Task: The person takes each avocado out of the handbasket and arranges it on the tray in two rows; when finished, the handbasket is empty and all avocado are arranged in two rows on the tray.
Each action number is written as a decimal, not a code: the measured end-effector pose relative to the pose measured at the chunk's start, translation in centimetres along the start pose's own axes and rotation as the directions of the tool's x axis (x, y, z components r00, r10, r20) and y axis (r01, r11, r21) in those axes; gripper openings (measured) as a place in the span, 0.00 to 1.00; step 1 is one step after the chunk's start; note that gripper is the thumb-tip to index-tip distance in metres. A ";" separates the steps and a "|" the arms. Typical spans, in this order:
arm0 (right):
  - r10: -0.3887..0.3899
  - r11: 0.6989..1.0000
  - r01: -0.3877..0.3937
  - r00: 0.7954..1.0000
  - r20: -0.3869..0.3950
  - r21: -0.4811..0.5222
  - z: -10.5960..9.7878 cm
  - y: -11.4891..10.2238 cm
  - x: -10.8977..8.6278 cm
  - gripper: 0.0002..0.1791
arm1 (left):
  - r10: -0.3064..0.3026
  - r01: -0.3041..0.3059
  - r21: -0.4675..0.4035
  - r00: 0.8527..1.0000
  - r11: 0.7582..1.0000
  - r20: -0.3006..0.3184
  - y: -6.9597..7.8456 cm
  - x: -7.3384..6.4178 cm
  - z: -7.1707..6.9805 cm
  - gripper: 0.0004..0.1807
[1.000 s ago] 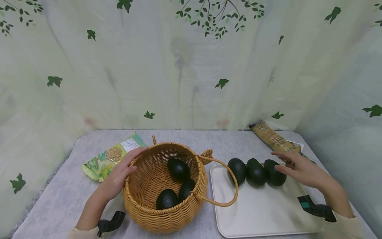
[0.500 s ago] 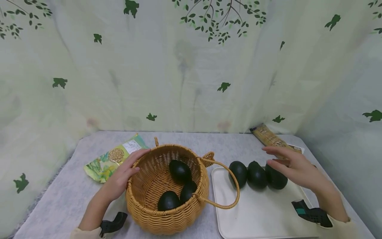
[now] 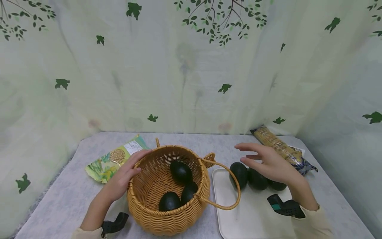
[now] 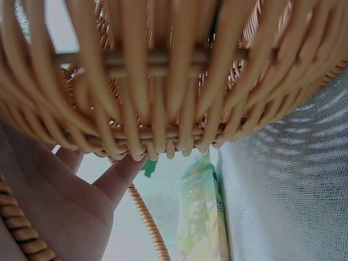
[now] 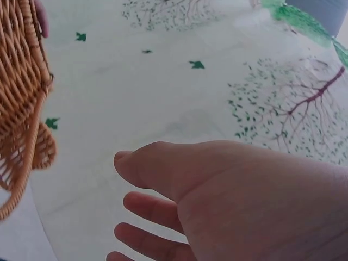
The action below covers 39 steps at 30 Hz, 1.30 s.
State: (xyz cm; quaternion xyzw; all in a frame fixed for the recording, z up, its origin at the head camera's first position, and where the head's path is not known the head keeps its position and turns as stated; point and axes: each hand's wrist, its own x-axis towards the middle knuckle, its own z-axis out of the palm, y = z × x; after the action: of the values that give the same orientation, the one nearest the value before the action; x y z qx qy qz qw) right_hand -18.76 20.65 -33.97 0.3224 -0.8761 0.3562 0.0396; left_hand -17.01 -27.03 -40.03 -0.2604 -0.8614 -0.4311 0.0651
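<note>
My left hand (image 3: pixel 122 177) rests along the left rim of a round wicker basket (image 3: pixel 168 222), fingers fairly straight. In the left wrist view, the woven wall of the basket (image 4: pixel 163 103) fills the upper part, with that hand (image 4: pixel 60 201) at its edge. Inside the basket lie three dark avocados, one of them an avocado (image 3: pixel 180 172) near the back. Over the white tray (image 3: pixel 247 219) hovers my right hand (image 3: pixel 268 162), thumb and fingers spread, holding nothing. Below it sit more dark avocados (image 3: pixel 238 174) in a row, the rightmost partly hidden by the hand.
A green and yellow bag (image 3: pixel 111 159) lies behind my left hand. At the back right is a clear pack of noodle-like food (image 3: pixel 276 144). The basket's loop handle (image 3: pixel 235 196) hangs out over the tray's left edge. A leaf-printed curtain (image 3: pixel 191 66) encloses the table.
My right hand has moved left, from beside the rightmost avocado on the tray to above the row. My left hand stays on the basket rim. The camera view has shifted slightly.
</note>
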 end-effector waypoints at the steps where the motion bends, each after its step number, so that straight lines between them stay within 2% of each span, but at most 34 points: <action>1: -0.009 1.000 0.008 1.000 0.006 0.012 0.2 -0.2 0.3 0.22 | -0.001 0.001 -0.001 1.000 1.000 0.001 0.0 0.0 0.0 0.29; 10: -0.096 0.994 0.092 0.993 0.067 0.066 2.1 -1.8 3.0 0.22 | -0.008 0.008 -0.005 1.000 1.000 0.004 0.1 0.0 0.0 0.29; 18: -0.127 0.986 0.112 0.984 0.122 0.125 3.5 -3.6 4.7 0.22 | -0.009 0.009 -0.005 1.000 1.000 0.008 0.1 0.1 -0.1 0.29; 28: -0.169 0.971 0.123 0.960 0.223 0.206 5.4 -5.2 6.7 0.23 | -0.017 0.017 -0.013 1.000 1.000 0.008 0.3 0.0 0.0 0.29; 39: -0.198 0.962 0.141 0.949 0.245 0.234 6.5 -6.6 8.2 0.21 | -0.018 0.018 -0.020 1.000 1.000 0.003 0.3 -0.2 0.0 0.29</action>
State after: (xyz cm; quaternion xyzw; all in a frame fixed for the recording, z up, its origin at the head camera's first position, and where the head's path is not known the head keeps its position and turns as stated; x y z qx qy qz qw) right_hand -20.22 8.46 -32.41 0.4443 -0.7989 0.3968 -0.0827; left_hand -16.73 -26.96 -39.92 -0.2537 -0.8594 -0.4402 0.0574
